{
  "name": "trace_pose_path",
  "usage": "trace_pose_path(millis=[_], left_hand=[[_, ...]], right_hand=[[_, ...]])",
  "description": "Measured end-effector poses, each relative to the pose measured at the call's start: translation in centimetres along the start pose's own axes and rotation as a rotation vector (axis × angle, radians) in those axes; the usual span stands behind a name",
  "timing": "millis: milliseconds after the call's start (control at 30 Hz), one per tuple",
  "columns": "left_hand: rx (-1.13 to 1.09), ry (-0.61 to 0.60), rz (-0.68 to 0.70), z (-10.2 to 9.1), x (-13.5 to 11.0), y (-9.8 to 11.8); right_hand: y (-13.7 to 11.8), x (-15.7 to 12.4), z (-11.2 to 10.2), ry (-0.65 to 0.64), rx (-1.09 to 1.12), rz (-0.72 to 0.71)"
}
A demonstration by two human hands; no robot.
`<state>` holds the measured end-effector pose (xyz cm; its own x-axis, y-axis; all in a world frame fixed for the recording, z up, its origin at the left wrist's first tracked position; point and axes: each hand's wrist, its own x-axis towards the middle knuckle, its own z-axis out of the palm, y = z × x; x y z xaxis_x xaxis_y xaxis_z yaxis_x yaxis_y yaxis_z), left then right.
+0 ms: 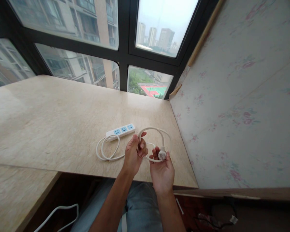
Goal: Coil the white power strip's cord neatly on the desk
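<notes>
A white power strip (pixel 120 130) with three blue-faced sockets lies on the beige stone sill (pixel 50 122). Its white cord (pixel 106 151) curls in loops on the sill and rises to my hands. My left hand (pixel 134 154) is closed, pinching a loop of the cord between thumb and fingers. My right hand (pixel 161 169) is palm up, fingers curled round the white plug (pixel 162 154) at the cord's end. Both hands hover just above the sill's near edge, close together.
Dark-framed windows (pixel 123 58) run along the back of the sill. A floral-papered wall (pixel 232 112) closes the right side. Below the sill are my legs in light jeans (pixel 140 206), another white cable (pixel 58 214) at lower left, and dark cables on the floor (pixel 217 219) at right.
</notes>
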<state>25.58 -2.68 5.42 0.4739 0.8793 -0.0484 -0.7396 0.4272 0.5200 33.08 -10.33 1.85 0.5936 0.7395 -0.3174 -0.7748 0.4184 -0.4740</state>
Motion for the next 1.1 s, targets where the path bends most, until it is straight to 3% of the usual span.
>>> trace_pose_path(millis=[133,267,467,600,833,933,1100], left_hand=[[0.027,0.025,-0.051,0.0,0.5,0.5],[0.125,0.071,-0.033,0.2,0.7,0.5],[0.224,0.082,-0.033,0.8,0.6,0.6],[0.270,0.063,-0.056,1.0,0.6,0.7],[0.372,0.016,-0.201,1.5,0.5,0.7],[0.356,0.018,-0.214,1.7,0.5,0.4],[0.416,-0.029,-0.151,1.6,0.3,0.5]], right_hand=[[-1.0,-0.9,-0.6,-0.062,-0.048,0.074],[-2.1,-1.6,-0.8,-0.173,-0.142,0.048],[-3.5,-1.8,-1.6,-0.237,-0.294,0.090],[-4.4,-1.7,-1.6,-0.153,-0.493,0.079],[-4.7,-1.2,-1.0,-0.049,-0.849,-0.108],[-4.4,-1.2,-0.8,-0.014,-0.829,-0.147],[-4.4,-0.9,0.2,0.060,-0.571,-0.156]])
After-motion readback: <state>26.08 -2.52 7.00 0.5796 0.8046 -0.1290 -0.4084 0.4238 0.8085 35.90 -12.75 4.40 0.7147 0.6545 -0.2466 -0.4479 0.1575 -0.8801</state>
